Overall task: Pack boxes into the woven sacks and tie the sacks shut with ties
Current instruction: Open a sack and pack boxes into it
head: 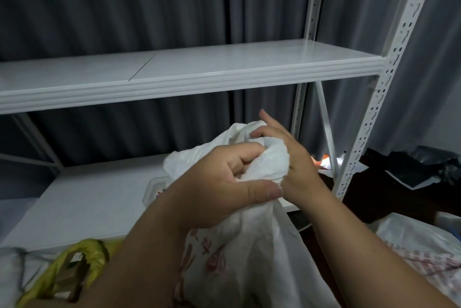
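Two hands (219, 178) (296, 158) seemingly around sack neck (264, 163)

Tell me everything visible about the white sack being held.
The sack is white woven plastic, crinkled, with faded red print on its side. It stands upright in front of the shelf, its lower part running out of the picture. Its mouth is gathered into a twisted neck. The left hand grips the neck from the near side, thumb across it; the right hand grips it from behind, fingers curled over the bunched top. No tie shows on it. Its contents are hidden.
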